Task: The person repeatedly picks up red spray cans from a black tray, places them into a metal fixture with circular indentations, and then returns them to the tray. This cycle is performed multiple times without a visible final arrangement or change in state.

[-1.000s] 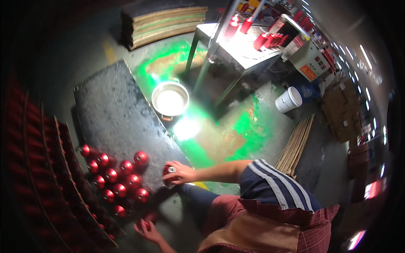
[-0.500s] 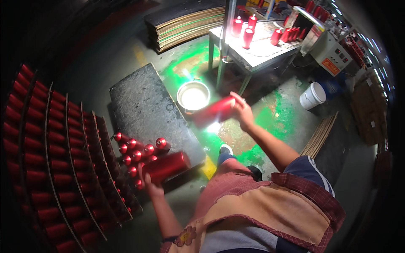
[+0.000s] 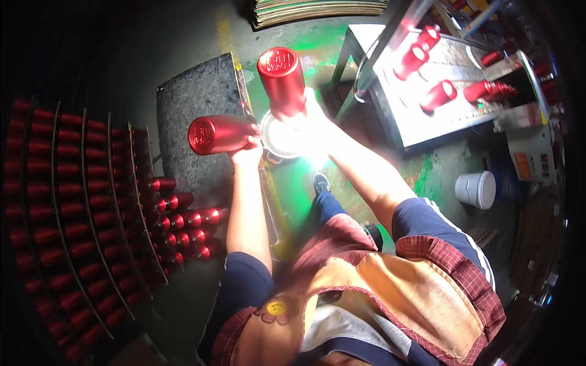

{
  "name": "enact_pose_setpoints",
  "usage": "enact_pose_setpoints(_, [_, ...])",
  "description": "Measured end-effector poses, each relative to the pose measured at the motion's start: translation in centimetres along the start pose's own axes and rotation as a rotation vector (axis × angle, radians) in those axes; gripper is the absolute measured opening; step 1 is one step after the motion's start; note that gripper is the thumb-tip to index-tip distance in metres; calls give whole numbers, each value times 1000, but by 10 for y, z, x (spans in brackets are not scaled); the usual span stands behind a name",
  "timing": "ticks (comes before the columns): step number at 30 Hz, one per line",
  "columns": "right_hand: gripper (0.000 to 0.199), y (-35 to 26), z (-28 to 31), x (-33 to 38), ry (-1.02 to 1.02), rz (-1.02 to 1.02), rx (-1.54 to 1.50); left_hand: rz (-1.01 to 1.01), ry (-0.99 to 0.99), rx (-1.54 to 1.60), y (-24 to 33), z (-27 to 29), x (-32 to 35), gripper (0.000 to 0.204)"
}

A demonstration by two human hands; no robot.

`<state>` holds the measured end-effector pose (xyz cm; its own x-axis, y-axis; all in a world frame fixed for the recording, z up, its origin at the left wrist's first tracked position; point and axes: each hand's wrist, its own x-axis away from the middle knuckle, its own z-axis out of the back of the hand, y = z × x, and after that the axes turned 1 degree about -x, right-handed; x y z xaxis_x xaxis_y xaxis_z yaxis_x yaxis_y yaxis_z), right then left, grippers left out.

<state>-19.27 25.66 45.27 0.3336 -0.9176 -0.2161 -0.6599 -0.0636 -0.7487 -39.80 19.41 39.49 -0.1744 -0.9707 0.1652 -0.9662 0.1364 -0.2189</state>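
In my left hand (image 3: 248,151) is a shiny red metal bottle (image 3: 218,134), lying sideways with its embossed base toward the left. My fingers wrap its narrow end, over the dark board. A second red metal bottle (image 3: 283,82) is in my right hand (image 3: 310,116), tilted with its embossed base up and away. Strong glare washes over that hand and hides part of its grip. Both bottles are in the air, apart from each other. Beneath my hands, partly covered, stands a round whitish pot (image 3: 278,137) on the floor.
Layered rows of red bottles (image 3: 79,201) fill the left side, with several more (image 3: 183,219) in front. A dark flat board (image 3: 195,104) lies beyond. At right, a lit table (image 3: 390,97) bears red bottles. Near it are a white bucket (image 3: 476,189) and a control box (image 3: 531,155).
Both hands have moved up and forward with their bottles, and come closer together. The right bottle has turned from lying sideways to base up. My view has shifted and turned.
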Motion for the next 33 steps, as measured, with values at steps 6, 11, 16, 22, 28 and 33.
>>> enact_pose_setpoints(6, [45, -14, 37, -80, 168, -817, -1087, 56, -117, 105, -19, -8, -64, 48])
enact_pose_setpoints(11, [42, -45, 28, -88, 146, -837, -1088, -14, -102, 77, -32, -13, -76, 52])
enact_pose_setpoints(16, [54, -93, 25, -47, 154, -603, -897, 166, -158, 145, -22, -4, -67, 52])
enact_pose_setpoints(22, [58, -201, 107, 131, 366, -287, -421, -10, -26, -429, -29, 50, 13, 71])
enact_pose_setpoints(28, [45, -384, 228, 327, 1131, -111, -20, -64, 347, -899, -158, 54, 74, 48])
enact_pose_setpoints(33, [38, -537, 362, 320, 1329, 167, 884, 109, 397, -969, -331, 9, -2, 46])
